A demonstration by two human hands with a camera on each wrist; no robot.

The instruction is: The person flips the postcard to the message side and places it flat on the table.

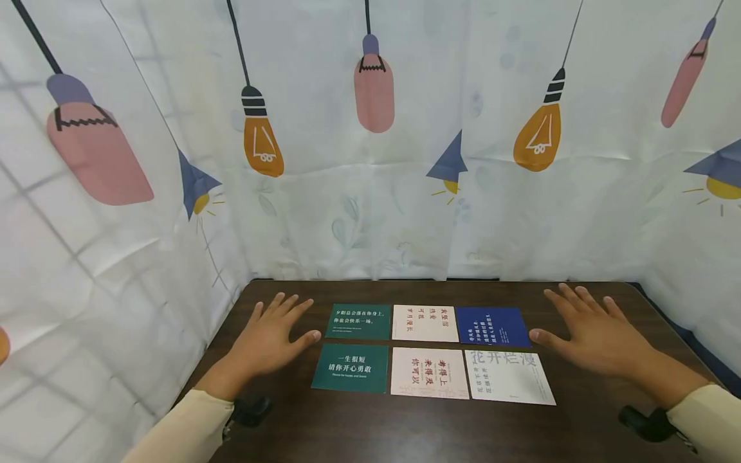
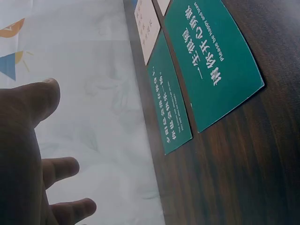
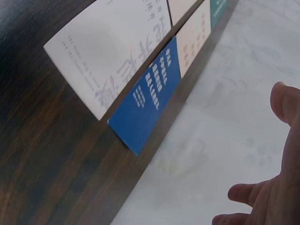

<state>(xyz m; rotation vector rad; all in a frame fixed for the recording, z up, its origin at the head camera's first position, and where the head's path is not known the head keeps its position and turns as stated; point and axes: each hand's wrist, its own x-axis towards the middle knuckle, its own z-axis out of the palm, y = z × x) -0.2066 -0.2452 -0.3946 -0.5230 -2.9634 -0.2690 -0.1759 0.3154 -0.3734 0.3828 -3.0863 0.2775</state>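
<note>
Two rows of printed cards lie flat on the dark wooden table [image 1: 405, 431]. In the far row are a green card [image 1: 357, 329], a cream card [image 1: 424, 333] and a blue card [image 1: 492, 335]. The near row has another green card [image 1: 350, 382], a pinkish card [image 1: 429, 390] and a white card [image 1: 509, 389]. My left hand [image 1: 271, 337] is held with fingers spread, left of the green cards, holding nothing. On the other side, my right hand [image 1: 604, 337] spreads its fingers beside the blue card, likewise holding nothing. Both thumbs point inward toward the cards.
A white curtain [image 1: 324, 218] printed with lamps and bulbs hangs behind the table and along both sides. Dark straps with devices sit at both wrists, the left device [image 1: 251, 411] and the right device [image 1: 645, 424], below cream sleeves [image 1: 185, 427].
</note>
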